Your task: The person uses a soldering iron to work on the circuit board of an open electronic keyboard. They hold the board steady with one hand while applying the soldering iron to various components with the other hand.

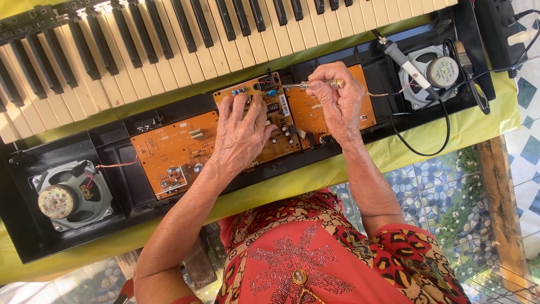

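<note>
An opened electronic keyboard lies across the table, its black bottom shell point(121, 143) holding several orange circuit boards. My left hand point(242, 132) presses flat on the middle circuit board point(281, 121), fingers spread. My right hand point(337, 98) grips a small metal-tipped tool point(306, 85) held sideways, its tip pointing left toward the blue parts at the top of that board. Another orange board point(169, 152) sits to the left, and a third point(365, 107) lies partly hidden under my right hand.
The key bed point(169, 39) with black and white keys rests beyond the shell. Round speakers sit at the left point(70, 194) and right point(430, 76) ends. A soldering iron point(405, 59) with a black cable lies by the right speaker. A yellow-green cloth point(461, 129) covers the table.
</note>
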